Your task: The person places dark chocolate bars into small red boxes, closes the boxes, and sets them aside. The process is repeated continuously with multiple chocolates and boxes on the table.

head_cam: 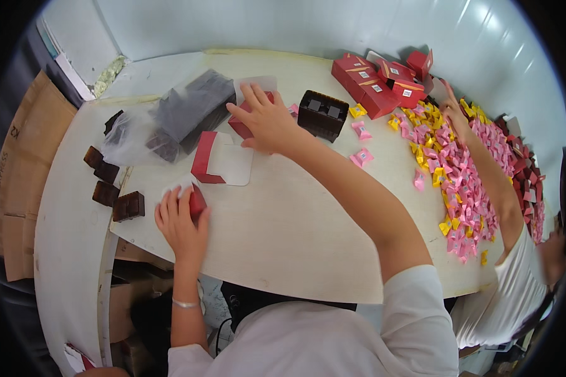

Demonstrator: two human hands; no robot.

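Observation:
My left hand (183, 226) holds a small red carton (197, 203) near the table's front left edge, its thumb and index finger on either side. My right hand (265, 120) lies spread over another red carton (240, 128) with a pale raised flap; its grip on that one is unclear. Between my hands an opened red carton (202, 158) rests on its side, its white inner flap (233, 165) flat on the tabletop. To the right of my right hand stands a dark plastic tray stack (321, 118).
Dark trays in clear plastic (193, 108) lie at the back left, with loose brown trays (128, 206) nearer. Red cartons (365, 87) sit at the back right beside heaped pink and yellow wrapped sweets (453, 179). A co-worker's arm (488, 169) reaches across the heap.

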